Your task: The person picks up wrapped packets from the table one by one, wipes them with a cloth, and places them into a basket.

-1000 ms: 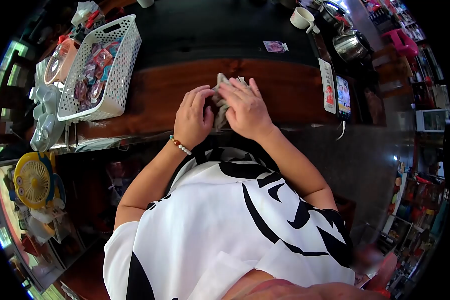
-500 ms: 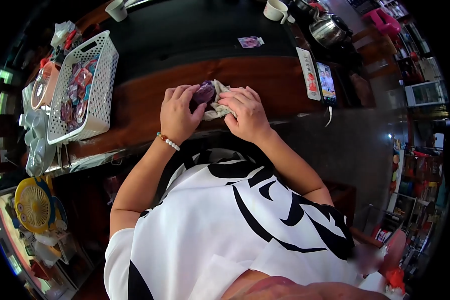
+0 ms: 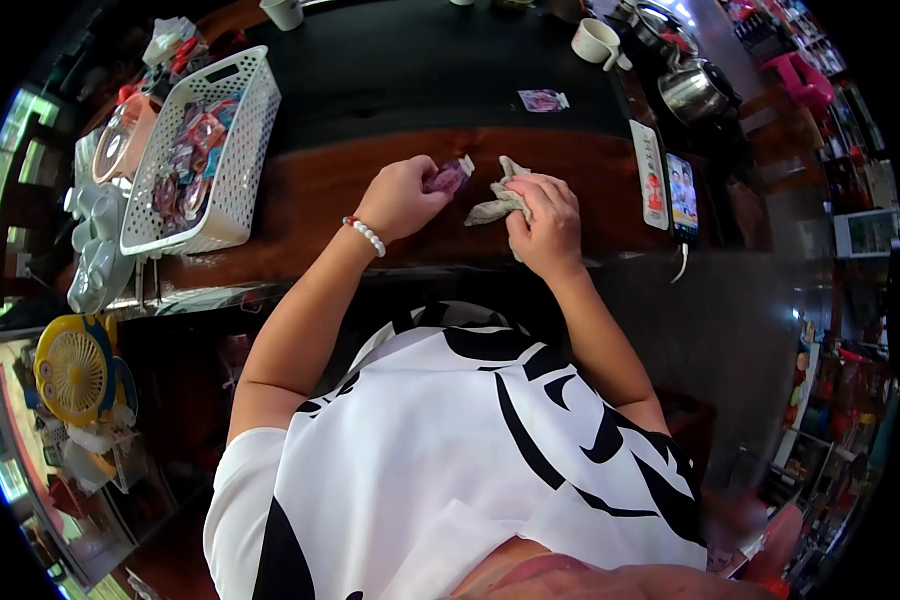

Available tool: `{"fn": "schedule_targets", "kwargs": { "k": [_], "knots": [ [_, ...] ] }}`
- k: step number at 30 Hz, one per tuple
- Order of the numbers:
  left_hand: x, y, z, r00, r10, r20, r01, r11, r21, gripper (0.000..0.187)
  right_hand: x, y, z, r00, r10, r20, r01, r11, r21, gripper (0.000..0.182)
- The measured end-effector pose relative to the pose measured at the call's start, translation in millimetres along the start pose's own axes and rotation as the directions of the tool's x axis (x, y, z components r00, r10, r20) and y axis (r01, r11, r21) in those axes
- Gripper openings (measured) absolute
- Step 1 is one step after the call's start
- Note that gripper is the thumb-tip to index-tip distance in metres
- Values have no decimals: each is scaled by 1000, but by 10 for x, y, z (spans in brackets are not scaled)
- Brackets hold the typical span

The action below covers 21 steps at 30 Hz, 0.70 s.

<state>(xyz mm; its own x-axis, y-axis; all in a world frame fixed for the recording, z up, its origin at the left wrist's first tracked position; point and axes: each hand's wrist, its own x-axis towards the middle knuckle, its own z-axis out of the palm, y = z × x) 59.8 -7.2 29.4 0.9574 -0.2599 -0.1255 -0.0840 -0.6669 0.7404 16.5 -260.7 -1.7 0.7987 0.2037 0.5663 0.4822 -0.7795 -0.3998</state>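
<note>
Above the wooden strip of the table, my left hand is closed on a small purple packet, whose whitish end sticks out to the right. A beaded bracelet is on that wrist. My right hand grips a crumpled pale cloth, part of which hangs out to the left of the fingers. The packet and the cloth are apart. Farther back, another purple packet lies flat on the black surface.
On the left stands a white perforated basket of colourful packets, beside a pink container. To the right are a phone with a cable, a white strip, a cup and a metal kettle.
My hands have moved apart, separating the purple packet from the cloth. My left hand has closed more around the packet. The whole view has shifted, with the table's things now farther right.
</note>
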Motion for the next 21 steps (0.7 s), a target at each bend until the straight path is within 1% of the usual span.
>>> {"fn": "schedule_targets", "kwargs": {
  "k": [1,2,3,5,6,7,9,10,11,13,14,15,17,19,21],
  "knots": [
    [-9,-37,-34,999,-20,29,27,965,-260,33,1,8,1,1000,-7,1,7,1000,13,29],
    [-38,-81,-86,1000,12,-29,-23,903,-428,27,0,15,0,1000,-8,2,8,1000,12,29],
    [-112,-17,-179,993,-16,-115,-64,753,-655,22,0,17,0,1000,-9,2,9,1000,10,29],
    [-166,-50,-532,951,-187,-246,-55,680,-731,21,11,4,-7,1000,-3,14,3,1000,21,29],
    [-137,-223,-687,918,-183,-353,-206,540,-816,22,9,6,-6,1000,-2,14,2,1000,21,30],
    [-107,-384,-831,869,-197,-453,-358,380,-853,24,6,10,-6,1000,-1,13,1,1000,20,30],
    [-153,-285,-1180,754,-377,-538,-474,255,-843,26,1,15,-5,1000,-1,15,0,1000,22,29],
    [-156,-288,-1261,761,-400,-510,-486,168,-857,28,5,13,0,1000,-2,13,2,1000,21,29],
    [-150,-274,-1250,761,-399,-512,-486,173,-857,28,13,8,1,1000,-1,11,1,1000,24,29],
    [-100,-249,-1139,848,-328,-415,-373,187,-909,26,12,2,-13,1000,-6,3,6,1000,21,29],
    [-14,-314,-1024,893,-306,-329,-271,218,-938,24,8,1,-17,1000,2,2,-2,1000,19,29],
    [20,-248,-895,922,-291,-256,-172,283,-943,32,10,-3,-16,1000,0,-1,0,1000,29,28],
    [163,-98,-543,946,-247,-208,-63,492,-868,36,4,-3,-13,1000,7,-7,-7,1000,27,28],
    [392,34,-226,963,-218,-158,28,664,-747,36,1,-3,-11,1000,-2,-6,2,1000,22,28],
    [728,88,92,978,-71,-194,-40,857,-514,35,5,-5,-13,1000,-6,-14,6,1000,14,27]
  ]
}}
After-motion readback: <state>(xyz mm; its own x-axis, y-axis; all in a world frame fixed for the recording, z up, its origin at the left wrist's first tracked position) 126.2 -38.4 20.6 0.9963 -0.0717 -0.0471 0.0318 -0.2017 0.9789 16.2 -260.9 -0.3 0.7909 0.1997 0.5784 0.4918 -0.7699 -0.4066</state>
